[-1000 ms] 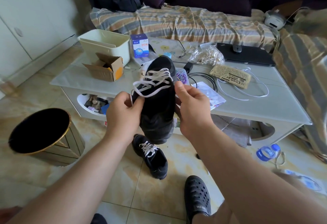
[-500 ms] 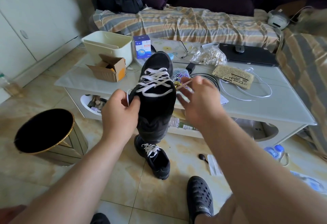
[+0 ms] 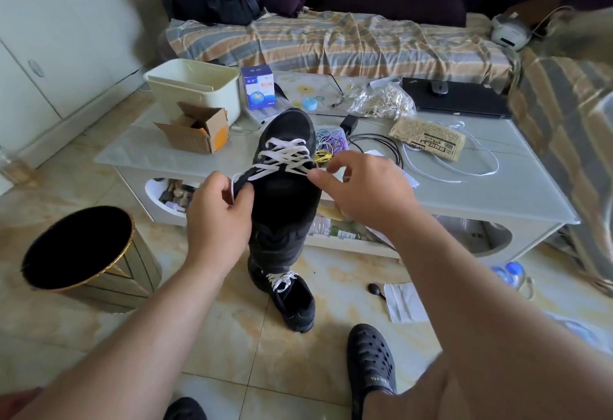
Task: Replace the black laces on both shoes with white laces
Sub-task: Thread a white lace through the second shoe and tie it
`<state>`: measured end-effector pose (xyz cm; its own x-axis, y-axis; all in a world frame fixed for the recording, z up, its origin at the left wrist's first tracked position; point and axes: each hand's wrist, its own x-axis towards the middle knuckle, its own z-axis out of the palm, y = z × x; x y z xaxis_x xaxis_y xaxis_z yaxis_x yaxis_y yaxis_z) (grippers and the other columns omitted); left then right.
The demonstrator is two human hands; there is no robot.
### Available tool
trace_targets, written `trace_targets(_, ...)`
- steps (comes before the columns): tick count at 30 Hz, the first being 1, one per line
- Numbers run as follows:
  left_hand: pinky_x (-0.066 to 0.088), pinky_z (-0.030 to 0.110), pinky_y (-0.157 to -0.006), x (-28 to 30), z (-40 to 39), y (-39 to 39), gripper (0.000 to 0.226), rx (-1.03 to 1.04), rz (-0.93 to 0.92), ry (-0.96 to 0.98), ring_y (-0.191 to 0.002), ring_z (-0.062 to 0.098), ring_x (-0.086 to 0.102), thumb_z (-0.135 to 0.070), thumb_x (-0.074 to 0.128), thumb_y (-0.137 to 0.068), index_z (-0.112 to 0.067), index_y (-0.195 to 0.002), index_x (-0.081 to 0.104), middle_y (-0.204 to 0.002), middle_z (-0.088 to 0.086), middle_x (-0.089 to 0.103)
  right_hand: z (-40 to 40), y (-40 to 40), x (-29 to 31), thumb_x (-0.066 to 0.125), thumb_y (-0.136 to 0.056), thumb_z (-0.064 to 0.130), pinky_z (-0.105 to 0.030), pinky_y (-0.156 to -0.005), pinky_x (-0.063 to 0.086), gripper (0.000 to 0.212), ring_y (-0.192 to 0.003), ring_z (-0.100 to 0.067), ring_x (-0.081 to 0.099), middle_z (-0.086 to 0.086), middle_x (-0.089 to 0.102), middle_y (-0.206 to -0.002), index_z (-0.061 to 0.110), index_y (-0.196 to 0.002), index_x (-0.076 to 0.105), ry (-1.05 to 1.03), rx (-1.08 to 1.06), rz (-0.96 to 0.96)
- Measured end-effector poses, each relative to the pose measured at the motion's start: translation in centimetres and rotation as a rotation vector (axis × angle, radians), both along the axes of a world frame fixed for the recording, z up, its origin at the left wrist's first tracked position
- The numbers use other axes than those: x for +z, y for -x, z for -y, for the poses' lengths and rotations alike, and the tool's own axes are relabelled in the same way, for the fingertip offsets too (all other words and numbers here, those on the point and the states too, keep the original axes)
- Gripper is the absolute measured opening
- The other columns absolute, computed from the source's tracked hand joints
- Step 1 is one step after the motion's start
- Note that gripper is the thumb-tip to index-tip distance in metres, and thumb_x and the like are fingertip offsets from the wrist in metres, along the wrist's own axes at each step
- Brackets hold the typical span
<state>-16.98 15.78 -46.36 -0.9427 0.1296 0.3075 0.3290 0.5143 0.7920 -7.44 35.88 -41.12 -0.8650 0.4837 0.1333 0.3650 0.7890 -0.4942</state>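
- Right hand [image 3: 365, 194] has left the black sneaker [image 3: 285, 194], now pinching the white lace [image 3: 282, 157] at 3 o'clock.
- Left hand [image 3: 219, 217] still grips shoe and lace end; tightening looks underway.

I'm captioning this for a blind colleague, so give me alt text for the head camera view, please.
Seen from above, a person's left hand grips a black shoe and one white lace end while the right hand pinches the lace at the shoe's other side. A second white-laced black shoe lies on the tiled floor below, before a cluttered low table.
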Motion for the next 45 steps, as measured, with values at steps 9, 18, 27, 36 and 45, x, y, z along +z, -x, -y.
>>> trace_targets(9, 0.034, 0.028, -0.056, -1.2, -1.1, -2.2, 0.033, -0.241, 0.030, 0.100, -0.066, 0.023, 0.047, -0.036, 0.055, -0.106, -0.011, -0.087, 0.043, -0.071, 0.007, 0.051, 0.6, -1.8, -2.1, 0.052, -0.096, 0.052, -0.037, -0.068, 0.045, 0.038, -0.087, -0.031, 0.057, -0.002, 0.059, -0.081, 0.019, -0.078, 0.051, 0.106, 0.002, 0.162)
trace_targets(18, 0.060, 0.061, -0.090, -1.5, -3.4, -3.1, 0.032, -0.113, 0.625, -0.471, -0.089, 0.031, 0.074, -0.054, 0.049, -0.100, -0.036, -0.078, 0.062, -0.094, 0.002, 0.070, -2.1, -6.3, -4.4, 0.050, -0.096, 0.040, -0.035, -0.063, 0.047, 0.031, -0.081, -0.032, 0.063, -0.010, 0.068, -0.081, 0.014, -0.081, 0.058, 0.292, -0.061, 0.217)
trace_targets(27, 0.061, 0.052, -0.068, -4.0, -3.4, -3.7, 0.035, -0.194, 1.136, -0.499, -0.074, 0.025, 0.075, -0.041, 0.040, -0.113, -0.016, -0.094, 0.055, -0.097, 0.005, 0.074, -1.3, -8.0, -7.6, 0.055, -0.100, 0.051, -0.036, -0.075, 0.048, 0.036, -0.095, -0.032, 0.061, -0.009, 0.065, -0.098, 0.018, -0.089, 0.061, 0.224, -0.005, 0.465)
trace_targets(36, 0.057, 0.052, -0.088, -16.8, -6.2, -5.3, 0.022, -0.201, 1.312, 0.016, -0.089, 0.031, 0.070, -0.024, 0.049, -0.110, -0.014, -0.096, 0.062, -0.098, 0.010, 0.071, -2.4, -10.3, -23.0, 0.050, -0.104, 0.033, -0.026, -0.064, 0.041, 0.029, -0.093, -0.028, 0.064, -0.008, 0.066, -0.097, 0.012, -0.102, 0.070, 0.321, -0.095, 0.712)
trace_targets(45, 0.043, 0.031, -0.064, -27.6, -10.8, -7.4, 0.020, -0.239, 1.185, 0.254, -0.063, 0.022, 0.059, -0.017, 0.069, -0.086, -0.016, -0.067, 0.061, -0.068, 0.006, 0.070, -6.1, -11.3, -32.5, 0.049, -0.089, 0.009, -0.023, -0.045, 0.029, 0.032, -0.055, -0.016, 0.037, 0.007, 0.042, -0.058, 0.019, -0.058, 0.047, 0.495, -0.346, 0.666)
